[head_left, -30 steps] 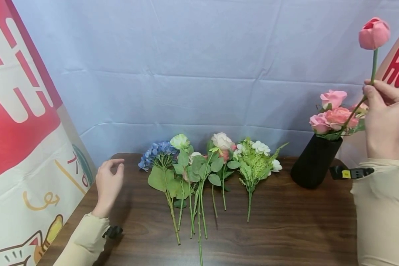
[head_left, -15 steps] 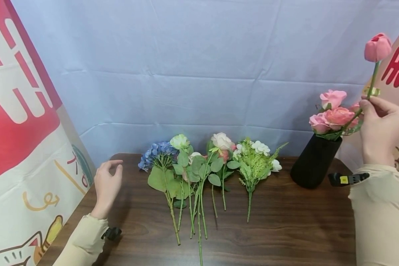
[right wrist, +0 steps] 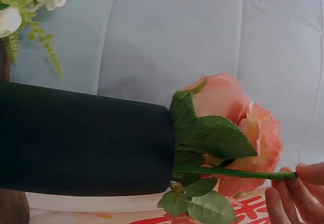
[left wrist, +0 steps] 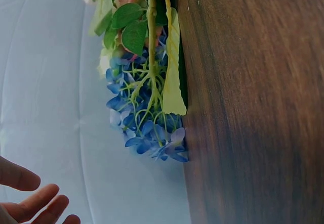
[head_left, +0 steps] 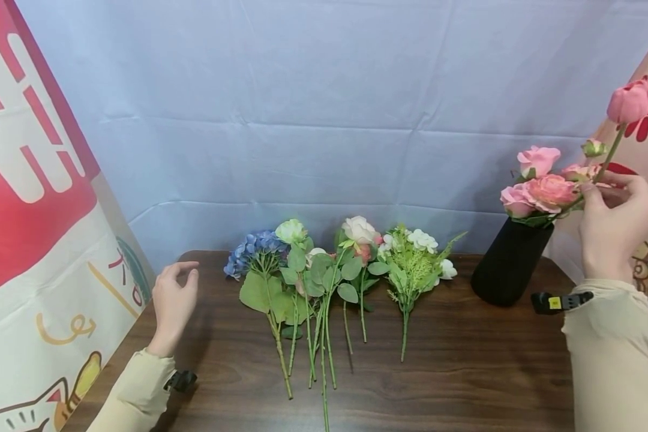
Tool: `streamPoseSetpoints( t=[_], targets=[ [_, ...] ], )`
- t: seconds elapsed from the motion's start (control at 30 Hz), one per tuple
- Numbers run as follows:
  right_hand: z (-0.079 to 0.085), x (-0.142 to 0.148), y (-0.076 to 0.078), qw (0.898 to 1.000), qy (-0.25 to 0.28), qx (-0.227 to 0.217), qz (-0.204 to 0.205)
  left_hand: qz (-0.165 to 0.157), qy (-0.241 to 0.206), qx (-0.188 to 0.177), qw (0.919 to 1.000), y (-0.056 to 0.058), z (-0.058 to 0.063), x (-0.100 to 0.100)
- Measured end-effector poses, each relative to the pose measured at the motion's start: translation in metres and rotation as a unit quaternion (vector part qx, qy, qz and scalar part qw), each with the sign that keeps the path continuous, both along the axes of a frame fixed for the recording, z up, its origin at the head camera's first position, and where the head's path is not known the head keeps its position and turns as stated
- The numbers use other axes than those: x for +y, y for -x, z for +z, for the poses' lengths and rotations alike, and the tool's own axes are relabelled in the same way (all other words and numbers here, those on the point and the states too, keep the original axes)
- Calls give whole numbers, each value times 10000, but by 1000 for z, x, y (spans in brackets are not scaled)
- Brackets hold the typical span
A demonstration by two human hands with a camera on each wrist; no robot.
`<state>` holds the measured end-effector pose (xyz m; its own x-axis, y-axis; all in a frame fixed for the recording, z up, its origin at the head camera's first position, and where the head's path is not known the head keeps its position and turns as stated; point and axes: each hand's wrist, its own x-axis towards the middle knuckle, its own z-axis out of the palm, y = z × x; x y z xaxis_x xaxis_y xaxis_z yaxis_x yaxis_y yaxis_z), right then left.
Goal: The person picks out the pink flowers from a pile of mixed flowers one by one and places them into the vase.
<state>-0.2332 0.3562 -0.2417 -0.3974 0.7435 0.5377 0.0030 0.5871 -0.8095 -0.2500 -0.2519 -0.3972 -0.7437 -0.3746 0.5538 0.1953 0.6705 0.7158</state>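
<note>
My right hand (head_left: 618,225) pinches the green stem of a pink tulip (head_left: 630,102) between thumb and fingers. The stem's lower part runs down into the mouth of a black vase (head_left: 512,261), as the right wrist view shows too. Several pink flowers (head_left: 552,192) stand in the vase, close beside the stem. In the right wrist view, dark green leaves (right wrist: 217,135) spread at the vase's mouth. My left hand (head_left: 175,306) holds nothing, its fingers relaxed, left of a blue hydrangea (head_left: 256,249) on the table. The left wrist view shows its fingertips apart from the hydrangea.
On the wooden table (head_left: 464,372) lie more flowers, their stems toward me: a pale green bloom (head_left: 291,231), a cream rose (head_left: 360,230) and a white-flowered bunch (head_left: 416,258) with ferny leaves. A pale blue cloth (head_left: 324,120) hangs behind, with printed cloths on both sides.
My right hand has come down with the tulip, sliding its stem deeper into the vase; the bloom now leans further right. The left hand stays practically where it was.
</note>
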Motion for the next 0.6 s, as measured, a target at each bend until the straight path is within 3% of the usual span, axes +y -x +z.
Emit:
streamPoseSetpoints(
  t=[0.2,0.47,0.6],
  targets=[
    [-6,4,-2,9988,263,-375,194,10,-27,-20,10000,0,-1,-1],
    [-8,7,-3,9957,20,-919,-104,-46,-60,-58,10000,-1,0,-1],
    [-3,4,-6,9963,39,-849,-131,-38,-74,-84,9999,0,0,-2]
  ],
)
